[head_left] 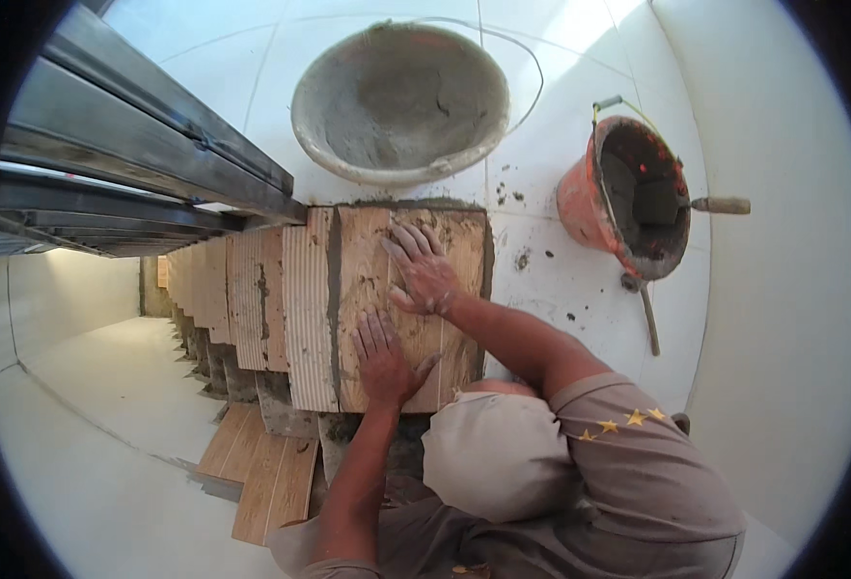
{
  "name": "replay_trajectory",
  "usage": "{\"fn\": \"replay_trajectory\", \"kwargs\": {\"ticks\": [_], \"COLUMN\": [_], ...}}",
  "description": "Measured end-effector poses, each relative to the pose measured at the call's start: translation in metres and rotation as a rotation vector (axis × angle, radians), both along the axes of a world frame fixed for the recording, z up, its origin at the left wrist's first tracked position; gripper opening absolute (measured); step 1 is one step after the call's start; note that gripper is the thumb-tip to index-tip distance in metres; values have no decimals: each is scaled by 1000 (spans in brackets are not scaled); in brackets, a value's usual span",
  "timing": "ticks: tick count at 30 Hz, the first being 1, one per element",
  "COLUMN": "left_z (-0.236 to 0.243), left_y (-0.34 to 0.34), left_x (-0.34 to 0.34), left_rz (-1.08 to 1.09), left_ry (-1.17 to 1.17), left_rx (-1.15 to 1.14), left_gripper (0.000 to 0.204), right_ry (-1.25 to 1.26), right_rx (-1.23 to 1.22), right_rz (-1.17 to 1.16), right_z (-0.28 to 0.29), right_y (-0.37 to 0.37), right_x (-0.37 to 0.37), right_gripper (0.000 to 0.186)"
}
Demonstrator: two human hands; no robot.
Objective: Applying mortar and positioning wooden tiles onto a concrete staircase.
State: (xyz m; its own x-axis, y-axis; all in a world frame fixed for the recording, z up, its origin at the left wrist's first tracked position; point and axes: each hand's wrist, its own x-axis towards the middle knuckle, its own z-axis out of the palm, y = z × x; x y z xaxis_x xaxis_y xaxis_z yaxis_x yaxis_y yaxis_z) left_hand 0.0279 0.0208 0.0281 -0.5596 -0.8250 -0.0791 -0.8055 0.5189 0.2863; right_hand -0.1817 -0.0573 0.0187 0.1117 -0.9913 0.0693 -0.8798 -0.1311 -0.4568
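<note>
My left hand (384,365) and my right hand (425,277) both lie palm down, fingers spread, on a wood-look tile (363,253) covering the top stair. The right hand is farther away and a little to the right. Neither hand holds anything. Grey smears of mortar mark the tile face, and wet mortar (488,256) shows along its right and far edges. A grey mortar strip (335,261) separates it from a ribbed tread piece (308,318) on the left.
Beyond the tile stands a wide basin (315,145) coated with mortar. An orange bucket (580,203) at right holds mortar and a wooden-handled tool (725,205); a hammer-like tool (650,323) lies beside it. Metal railing (146,125) flanks the descending stairs. Loose wood-look tiles (261,468) lie near left.
</note>
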Motion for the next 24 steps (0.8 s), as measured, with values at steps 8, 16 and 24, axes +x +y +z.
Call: {"fn": "replay_trajectory", "kwargs": {"ticks": [8,16,24], "left_z": [-1,0,-2], "left_y": [-3,9,4], "left_x": [-7,2,-5], "left_rz": [16,18,35], "left_ry": [-15,-54,11], "left_rx": [40,112,45], "left_gripper": [127,128,128], "right_ry": [27,23,32], "right_rx": [-19,7,-27], "right_rz": [6,7,7], "right_z": [-3,6,-2], "right_y": [0,-3,2], "right_x": [0,-3,-5], "right_gripper": [91,90,94]}}
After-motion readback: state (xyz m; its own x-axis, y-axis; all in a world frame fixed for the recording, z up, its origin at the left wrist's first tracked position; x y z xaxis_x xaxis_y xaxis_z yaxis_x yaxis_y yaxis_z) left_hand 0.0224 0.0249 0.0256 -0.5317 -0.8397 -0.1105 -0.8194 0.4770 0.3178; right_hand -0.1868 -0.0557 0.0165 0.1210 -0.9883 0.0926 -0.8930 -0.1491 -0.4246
